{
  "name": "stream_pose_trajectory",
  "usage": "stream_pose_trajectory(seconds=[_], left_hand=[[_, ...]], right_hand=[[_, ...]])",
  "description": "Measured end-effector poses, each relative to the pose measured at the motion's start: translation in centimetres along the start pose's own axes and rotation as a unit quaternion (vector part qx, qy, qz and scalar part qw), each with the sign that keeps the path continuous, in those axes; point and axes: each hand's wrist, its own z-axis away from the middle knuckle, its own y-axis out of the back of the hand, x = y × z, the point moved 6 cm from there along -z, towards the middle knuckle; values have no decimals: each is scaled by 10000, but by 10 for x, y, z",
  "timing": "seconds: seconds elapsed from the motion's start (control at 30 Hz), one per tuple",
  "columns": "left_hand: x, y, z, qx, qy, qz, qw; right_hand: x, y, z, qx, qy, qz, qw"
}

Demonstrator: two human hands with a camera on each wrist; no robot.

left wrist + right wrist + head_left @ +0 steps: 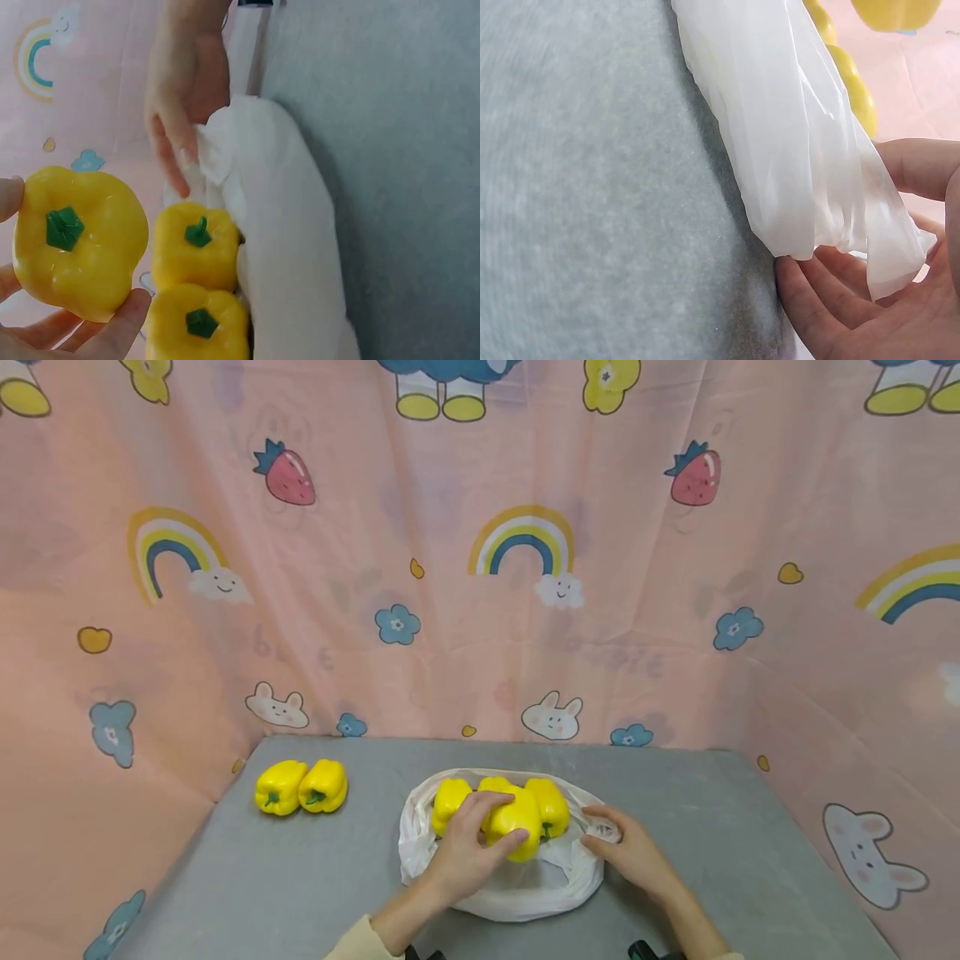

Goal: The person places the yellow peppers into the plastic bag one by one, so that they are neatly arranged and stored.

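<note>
Left forearm: enters from the lower edge and angles forward and right, with a pale sleeve [365, 942] at the wrist end. The left hand [468, 847] is positioned over the bag opening; its grip is closed about one yellow pepper [519, 827], thumb on one side, fingers opposite. The held pepper's green stem faces the left wrist camera.

Right forearm: enters from the lower right and angles forward and left. The right hand [633, 847] is at the right side of the white bag [517, 907]; its grip takes the bag's rim between thumb and fingers.

Count: six peppers in total. One is in the left hand, above the bag. Three peppers in the bag [551, 807] lie toward its far side. Two peppers on the table [323, 786] sit side by side, touching, left of the bag. One bag rests, mouth upward, on the grey table [315, 877].
</note>
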Motion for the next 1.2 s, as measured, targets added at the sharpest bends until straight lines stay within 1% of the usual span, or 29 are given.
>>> stream_pose_trajectory(seconds=[0.27, 0.3, 0.5, 0.67, 0.73, 0.83, 1.0, 1.2], left_hand=[[-1, -17, 3, -228, 154, 156, 9995], [-2, -19, 4, -266, 220, 174, 9993], [-2, -26, 7, -390, 404, 217, 9982], [-3, -33, 10, -472, 429, 301, 9975], [-5, -36, 11, -485, 380, 279, 9977], [-9, -40, 12, -498, 427, 208, 9976], [-17, -47, 14, -556, 704, 73, 9959], [-21, -54, 14, -679, 832, -116, 9941]], right_hand=[[1, 0, 0, 9, 57, 7, 10000], [1, 0, 0, 8, 64, 0, 10000], [0, 0, 0, -5, 81, 16, 10000], [0, 0, 1, 34, 71, 20, 10000], [0, 0, 1, 48, 75, 28, 10000], [0, 0, 1, 33, 71, 20, 10000], [0, 1, 1, -10, 40, -46, 10000], [-1, 1, 1, -58, 77, -123, 9999]])
